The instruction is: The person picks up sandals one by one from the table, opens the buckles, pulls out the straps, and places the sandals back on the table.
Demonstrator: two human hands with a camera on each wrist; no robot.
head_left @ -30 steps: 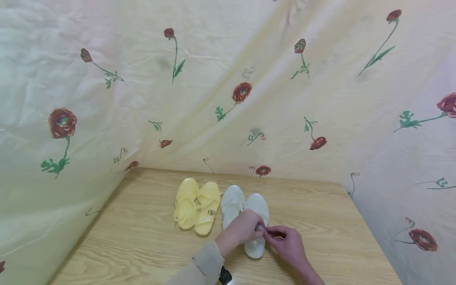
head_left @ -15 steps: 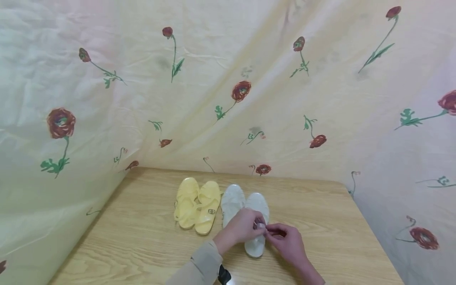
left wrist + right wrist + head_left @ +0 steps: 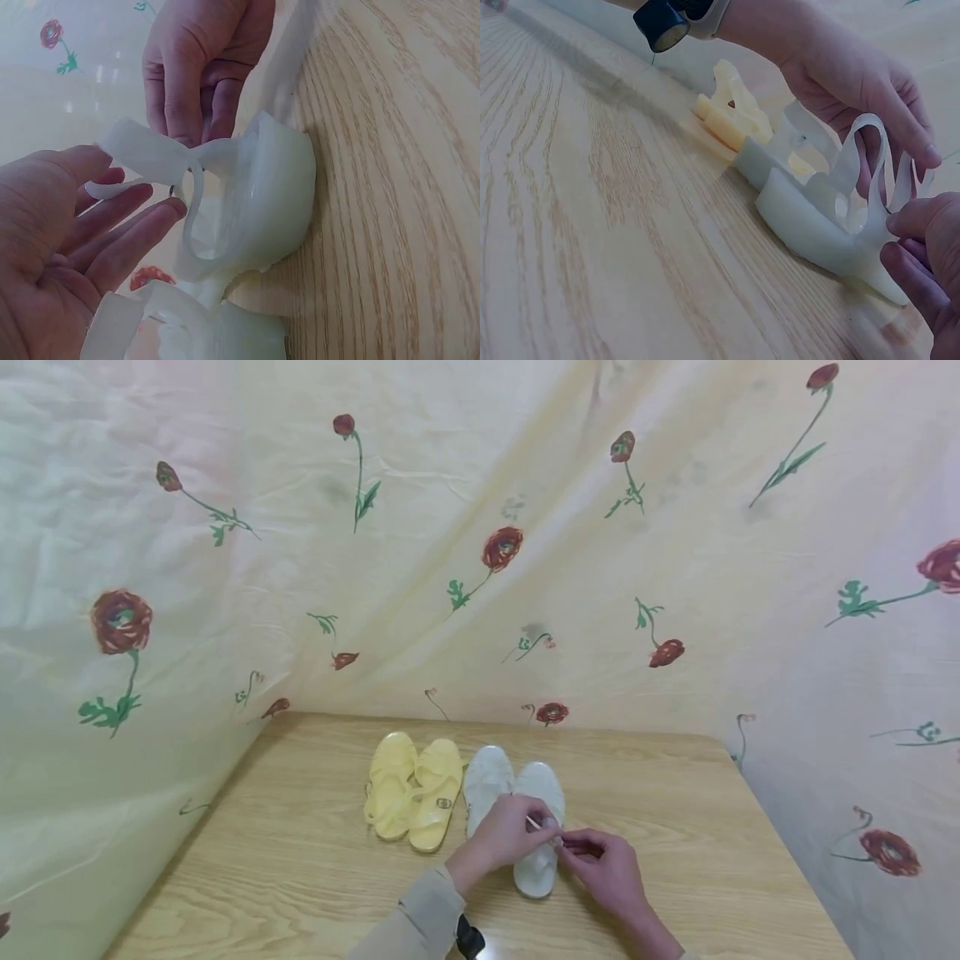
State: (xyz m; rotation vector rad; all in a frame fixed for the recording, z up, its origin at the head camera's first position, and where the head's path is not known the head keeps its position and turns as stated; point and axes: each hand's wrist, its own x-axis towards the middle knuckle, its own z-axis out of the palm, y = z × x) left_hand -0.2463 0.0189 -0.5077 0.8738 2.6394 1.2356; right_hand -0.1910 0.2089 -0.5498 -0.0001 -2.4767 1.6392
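Two translucent white sandals stand side by side on the table. Both hands work at the right-hand white sandal (image 3: 542,782). My left hand (image 3: 501,833) pinches its ankle strap (image 3: 146,154), thumb on one side and fingertips on the other, the loose end poking out past the fingers. From the right, my right hand (image 3: 609,870) pinches the strap low at the sandal's outer side, between thumb and forefinger. The strap stands up in a loop (image 3: 870,131) between the hands. The other white sandal (image 3: 487,774) lies just left, partly covered by my left hand.
A pair of yellow sandals (image 3: 429,837) with small buckles lies left of the white pair. The wooden table (image 3: 675,810) is enclosed by a floral cloth (image 3: 420,560) at the back and sides. A dark wrist device (image 3: 664,28) sits on the left wrist.
The left fingers have shifted slightly on the strap, and a pale strap end now shows above them. The right hand keeps its pinch. The head view has moved a little.
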